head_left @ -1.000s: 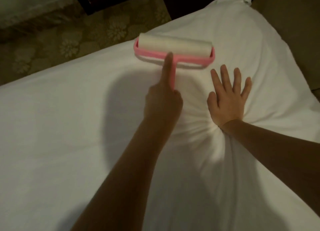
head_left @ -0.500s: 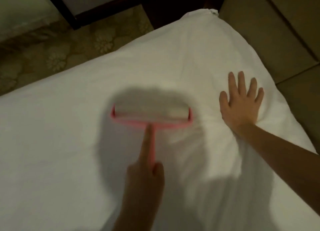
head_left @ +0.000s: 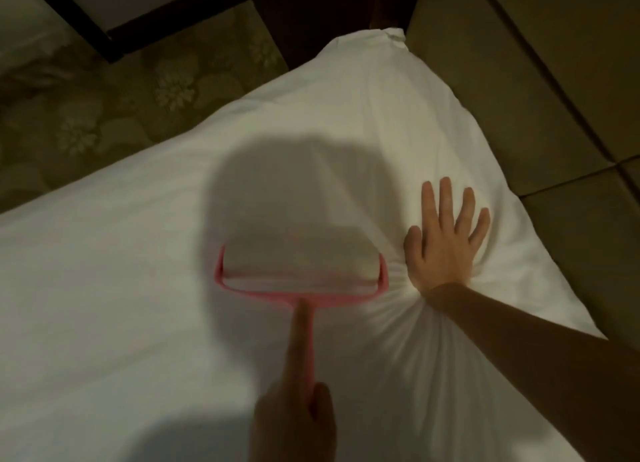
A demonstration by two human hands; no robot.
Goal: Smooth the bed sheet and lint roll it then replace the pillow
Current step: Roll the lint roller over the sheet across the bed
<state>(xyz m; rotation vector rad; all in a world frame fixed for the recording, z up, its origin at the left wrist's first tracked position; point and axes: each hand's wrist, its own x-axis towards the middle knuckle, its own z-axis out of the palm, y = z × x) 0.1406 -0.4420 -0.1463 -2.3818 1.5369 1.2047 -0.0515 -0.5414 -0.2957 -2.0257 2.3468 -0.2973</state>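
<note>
A white bed sheet (head_left: 121, 271) covers the mattress and fills most of the head view. A pink lint roller (head_left: 298, 267) with a wide white roll lies flat on the sheet near the middle. My left hand (head_left: 294, 423) grips its pink handle, index finger stretched along the stem. To the right of the roller, my right hand (head_left: 446, 243) presses flat on the sheet with fingers spread, and wrinkles fan out from under its wrist. No pillow is in view.
The bed corner (head_left: 391, 39) points away at the top. Patterned carpet (head_left: 138, 91) runs along the bed's left edge, with dark wooden furniture legs (head_left: 104, 46) beyond. A padded tan headboard (head_left: 554, 98) borders the right side.
My left hand has pulled the roller back toward me across the sheet, from near the far edge to the middle. My right hand stays pressed flat beside it.
</note>
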